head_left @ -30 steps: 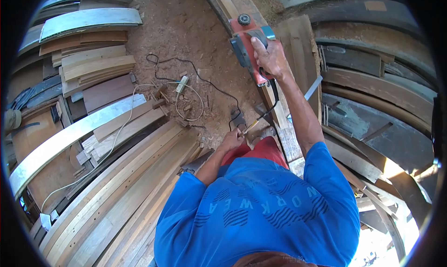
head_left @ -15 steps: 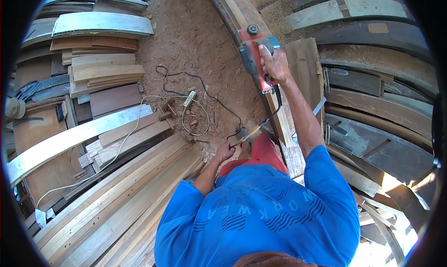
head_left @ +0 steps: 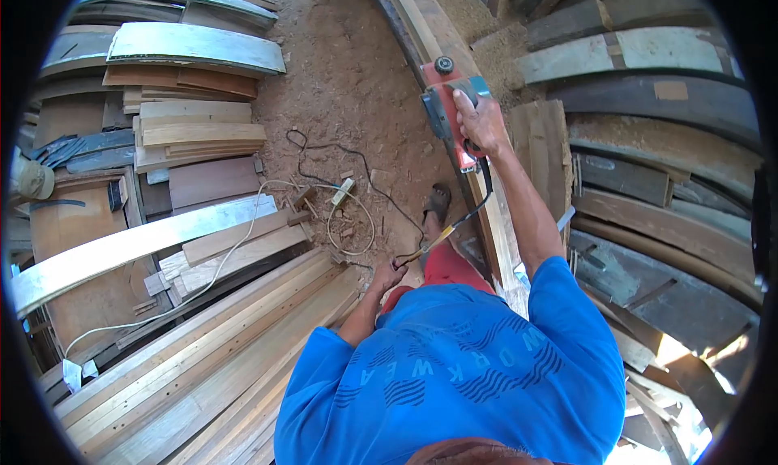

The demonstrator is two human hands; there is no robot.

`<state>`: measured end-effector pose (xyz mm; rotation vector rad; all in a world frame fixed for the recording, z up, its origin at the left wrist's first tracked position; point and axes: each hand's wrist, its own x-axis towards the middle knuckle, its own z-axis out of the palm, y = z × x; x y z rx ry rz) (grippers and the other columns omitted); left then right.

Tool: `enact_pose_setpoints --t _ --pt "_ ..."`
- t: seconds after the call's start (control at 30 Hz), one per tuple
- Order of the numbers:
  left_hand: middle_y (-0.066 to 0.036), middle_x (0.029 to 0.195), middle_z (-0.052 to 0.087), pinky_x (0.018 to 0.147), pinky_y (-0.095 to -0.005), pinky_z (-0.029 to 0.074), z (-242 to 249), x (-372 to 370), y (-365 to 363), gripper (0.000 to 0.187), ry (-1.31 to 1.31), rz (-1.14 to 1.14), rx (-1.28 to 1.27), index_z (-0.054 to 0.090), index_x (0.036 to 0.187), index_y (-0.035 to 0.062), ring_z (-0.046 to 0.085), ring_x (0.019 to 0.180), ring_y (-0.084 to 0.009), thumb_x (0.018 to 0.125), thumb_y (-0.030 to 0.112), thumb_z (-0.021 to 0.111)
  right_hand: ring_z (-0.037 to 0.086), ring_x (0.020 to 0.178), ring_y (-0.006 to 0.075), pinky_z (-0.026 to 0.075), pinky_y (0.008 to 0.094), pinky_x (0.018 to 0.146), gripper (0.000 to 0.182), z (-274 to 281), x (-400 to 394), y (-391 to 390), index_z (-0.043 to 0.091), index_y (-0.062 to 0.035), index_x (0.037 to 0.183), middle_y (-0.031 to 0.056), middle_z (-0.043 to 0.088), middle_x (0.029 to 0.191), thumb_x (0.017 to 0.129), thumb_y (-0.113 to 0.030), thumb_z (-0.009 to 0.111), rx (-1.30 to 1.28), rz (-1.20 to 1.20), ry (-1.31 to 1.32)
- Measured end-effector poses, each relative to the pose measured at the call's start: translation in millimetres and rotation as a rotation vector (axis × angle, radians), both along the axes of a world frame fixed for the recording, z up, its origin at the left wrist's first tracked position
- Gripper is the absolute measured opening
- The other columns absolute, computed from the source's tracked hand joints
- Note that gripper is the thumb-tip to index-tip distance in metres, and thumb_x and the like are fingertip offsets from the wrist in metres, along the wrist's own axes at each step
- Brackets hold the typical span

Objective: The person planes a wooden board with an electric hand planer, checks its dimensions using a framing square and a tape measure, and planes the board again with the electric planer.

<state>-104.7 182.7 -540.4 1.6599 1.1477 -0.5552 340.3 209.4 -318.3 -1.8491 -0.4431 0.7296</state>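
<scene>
My right hand (head_left: 483,123) is wrapped round the handle of a red and teal electric planer (head_left: 446,113), which rests on a long wooden beam (head_left: 431,27). From the planer's rear a dark cord (head_left: 489,191) with a yellow-taped stretch (head_left: 442,236) loops back toward my body. My left hand (head_left: 389,274), low beside my left leg, is closed round part of that cord. Its fingers show only partly.
Stacks of boards (head_left: 203,133) lie on the left, and long planks (head_left: 186,343) at the lower left. A white power strip (head_left: 344,191) sits on the dirt floor among coiled cords. More timber (head_left: 648,100) fills the right side. My sandalled foot (head_left: 438,202) is beside the beam.
The view has shifted slightly, so the surroundings appear a little further right. My foot in its sandal now shows beside the beam. Both hands keep their holds.
</scene>
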Motion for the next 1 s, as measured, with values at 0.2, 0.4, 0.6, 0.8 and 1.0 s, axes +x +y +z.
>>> enact_pose_setpoints --t 0.2,0.4,0.6,0.8,1.0 --pt "-0.012 0.081 0.068 0.072 -0.0389 0.052 5 33 45 0.037 0.052 0.010 0.024 0.062 0.093 0.0053 0.066 0.077 -0.0254 0.082 0.038 0.076 0.053 0.050 0.0091 0.042 0.0283 0.045 0.049 -3 25 28 0.061 -0.0038 0.083 0.0004 0.056 0.063 0.099 -0.050 0.060 0.070 -0.046 0.033" --pt "-0.010 0.078 0.066 0.066 -0.0365 0.050 -6 59 94 0.031 -0.012 0.017 -0.006 0.061 0.088 0.0055 0.063 0.071 -0.0209 0.083 0.032 0.076 0.057 0.052 0.0130 0.046 0.0326 0.048 0.057 -11 55 57 0.064 -0.0002 0.088 0.0021 0.057 0.060 0.097 -0.056 0.057 0.006 0.009 -0.023" --pt "-0.009 0.075 0.065 0.065 -0.0351 0.050 3 85 125 0.030 0.019 0.037 0.025 0.061 0.087 0.0056 0.062 0.071 -0.0203 0.083 0.031 0.076 0.052 0.050 0.0083 0.041 0.0279 0.044 0.051 -10 78 85 0.061 -0.0037 0.078 -0.0007 0.055 0.062 0.098 -0.050 0.062 0.031 0.004 -0.065" --pt "-0.009 0.075 0.066 0.066 -0.0345 0.051 -17 82 163 0.027 -0.052 0.173 0.159 0.062 0.087 0.0052 0.063 0.069 -0.0202 0.081 0.027 0.078 0.052 0.049 0.0084 0.041 0.0286 0.044 0.052 -2 92 108 0.061 -0.0038 0.075 0.0000 0.055 0.061 0.098 -0.051 0.062 0.034 -0.005 -0.004" --pt "-0.010 0.077 0.068 0.069 -0.0344 0.053 29 105 218 0.027 -0.133 0.354 0.434 0.063 0.089 0.0037 0.067 0.072 -0.0206 0.078 0.022 0.079 0.053 0.049 0.0095 0.042 0.0292 0.044 0.054 -7 113 132 0.062 -0.0031 0.073 0.0008 0.056 0.061 0.098 -0.051 0.061 0.030 0.002 -0.037"
